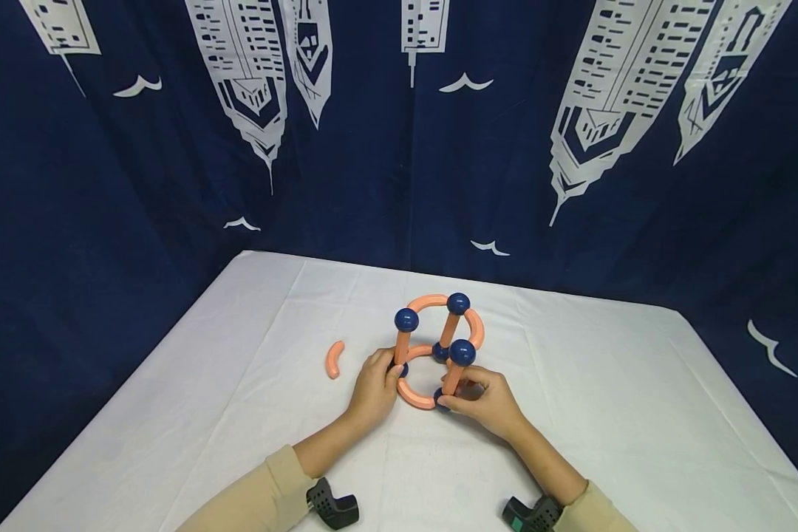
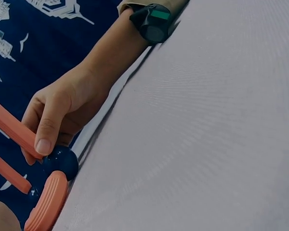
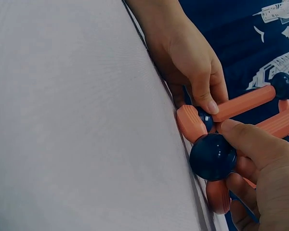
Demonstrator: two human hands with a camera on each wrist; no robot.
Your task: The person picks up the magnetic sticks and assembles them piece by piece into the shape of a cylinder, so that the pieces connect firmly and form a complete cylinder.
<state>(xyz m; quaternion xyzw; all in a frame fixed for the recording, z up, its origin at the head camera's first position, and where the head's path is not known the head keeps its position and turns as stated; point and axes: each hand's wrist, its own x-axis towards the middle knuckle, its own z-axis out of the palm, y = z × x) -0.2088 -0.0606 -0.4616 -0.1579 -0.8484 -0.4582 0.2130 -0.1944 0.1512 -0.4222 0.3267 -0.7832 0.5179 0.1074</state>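
A frame of orange magnetic sticks and dark blue balls stands on the table, with a ring of curved sticks (image 1: 415,397) at its base. Three upright straight sticks carry balls on top, and a curved stick (image 1: 428,301) joins the left and back top balls. Another curved stick (image 1: 476,329) runs from the back ball toward the front one. My left hand (image 1: 374,388) grips the left upright's foot by its ball. My right hand (image 1: 490,403) pinches the front upright's foot beside a lower ball (image 3: 213,157). Fingers partly hide the base's right side.
A loose curved orange stick (image 1: 334,360) lies left of the frame. White cloth covers the table (image 1: 605,384). Behind it hangs a dark blue curtain (image 1: 372,177) with white building and bird prints. Each wrist wears a black device (image 1: 333,505).
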